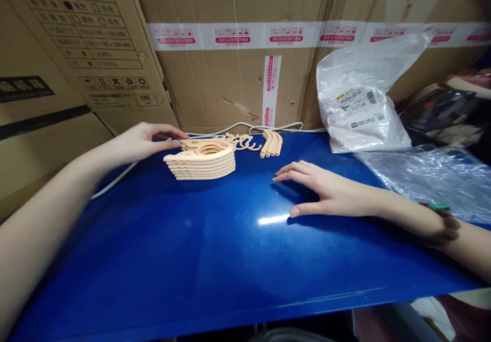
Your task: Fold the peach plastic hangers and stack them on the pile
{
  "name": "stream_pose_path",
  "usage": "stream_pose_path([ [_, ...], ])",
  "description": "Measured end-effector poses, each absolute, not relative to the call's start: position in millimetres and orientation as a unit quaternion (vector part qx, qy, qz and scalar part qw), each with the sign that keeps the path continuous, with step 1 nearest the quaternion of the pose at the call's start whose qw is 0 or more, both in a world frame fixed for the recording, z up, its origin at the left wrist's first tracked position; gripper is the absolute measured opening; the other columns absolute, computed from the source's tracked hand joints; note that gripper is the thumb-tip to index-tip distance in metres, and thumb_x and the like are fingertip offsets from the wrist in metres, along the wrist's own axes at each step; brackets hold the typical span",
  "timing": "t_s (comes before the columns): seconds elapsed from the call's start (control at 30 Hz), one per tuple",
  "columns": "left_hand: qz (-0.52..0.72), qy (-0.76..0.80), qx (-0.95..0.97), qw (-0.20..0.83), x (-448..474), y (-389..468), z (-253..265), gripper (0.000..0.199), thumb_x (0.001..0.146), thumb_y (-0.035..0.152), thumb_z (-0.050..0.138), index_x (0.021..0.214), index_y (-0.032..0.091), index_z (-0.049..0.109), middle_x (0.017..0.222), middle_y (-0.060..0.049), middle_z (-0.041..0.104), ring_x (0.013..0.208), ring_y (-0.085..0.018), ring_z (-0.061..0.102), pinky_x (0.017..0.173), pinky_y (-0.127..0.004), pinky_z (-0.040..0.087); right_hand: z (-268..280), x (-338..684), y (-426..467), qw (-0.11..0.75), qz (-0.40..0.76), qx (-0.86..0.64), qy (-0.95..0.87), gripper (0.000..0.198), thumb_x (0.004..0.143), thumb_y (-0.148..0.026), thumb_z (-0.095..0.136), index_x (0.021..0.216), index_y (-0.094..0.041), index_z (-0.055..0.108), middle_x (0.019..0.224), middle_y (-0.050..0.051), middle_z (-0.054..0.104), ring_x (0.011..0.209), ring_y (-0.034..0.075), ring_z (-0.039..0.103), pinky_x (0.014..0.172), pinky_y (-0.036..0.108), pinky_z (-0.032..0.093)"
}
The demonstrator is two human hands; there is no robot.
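Observation:
A neat stack of cream plastic folding clothes hangers (201, 165) lies on the blue table, with more hanger parts behind it. My left hand (151, 140) is at the back left end of the stack, its thumb and fingers stretched out and apart. Its fingertips meet the rear parts, though whether they grip one is unclear. Several cream hooks (245, 141) lie behind and to the right of the stack. Further right is a small group of curved cream arm pieces (271, 144). My right hand (322, 188) hovers low over the table, fingers spread, holding nothing.
Large cardboard boxes (230, 76) stand along the back and left of the blue table (184, 260). A white cable (115, 181) runs along the rear. At the right are a white plastic parcel bag (360, 107) and a clear plastic sheet (433, 178).

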State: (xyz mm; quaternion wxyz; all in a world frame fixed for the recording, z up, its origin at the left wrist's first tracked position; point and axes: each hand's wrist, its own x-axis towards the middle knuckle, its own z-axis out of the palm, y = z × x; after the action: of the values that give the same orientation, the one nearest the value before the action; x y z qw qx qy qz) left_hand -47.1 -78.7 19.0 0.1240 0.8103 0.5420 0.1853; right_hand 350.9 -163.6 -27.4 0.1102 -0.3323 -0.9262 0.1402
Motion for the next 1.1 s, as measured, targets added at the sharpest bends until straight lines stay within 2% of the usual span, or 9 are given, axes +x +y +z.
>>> stream_pose_path([
  [0.17,0.184,0.543,0.811,0.12,-38,-85,22,0.055,0.074,0.06,0.06,0.11,0.018,0.068,0.121,-0.006,0.07,0.113,-0.028,0.059,0.104,-0.038,0.043,-27,351,-164,0.107,0.134,-0.334,-0.927,0.069,0.083,-0.065,0.059,0.135,-0.02,0.052,0.136,0.012,0.051,0.124,0.028,0.046,0.107,0.046,0.035],
  [0.4,0.194,0.561,0.797,0.115,-31,-88,24,0.055,0.072,0.065,0.062,0.105,0.021,0.069,0.115,-0.004,0.072,0.109,-0.029,0.061,0.101,-0.04,0.045,-27,351,-164,0.112,0.142,-0.331,-0.926,0.068,0.083,-0.064,0.06,0.136,-0.022,0.052,0.136,0.011,0.052,0.124,0.029,0.047,0.107,0.048,0.035],
  [1.1,0.187,0.551,0.807,0.1,-41,-82,21,0.056,0.074,0.066,0.061,0.107,0.022,0.069,0.117,-0.003,0.072,0.112,-0.028,0.06,0.104,-0.038,0.044,-27,350,-164,0.119,0.153,-0.333,-0.923,0.066,0.083,-0.064,0.06,0.135,-0.023,0.054,0.135,0.012,0.053,0.124,0.03,0.048,0.107,0.049,0.035],
])
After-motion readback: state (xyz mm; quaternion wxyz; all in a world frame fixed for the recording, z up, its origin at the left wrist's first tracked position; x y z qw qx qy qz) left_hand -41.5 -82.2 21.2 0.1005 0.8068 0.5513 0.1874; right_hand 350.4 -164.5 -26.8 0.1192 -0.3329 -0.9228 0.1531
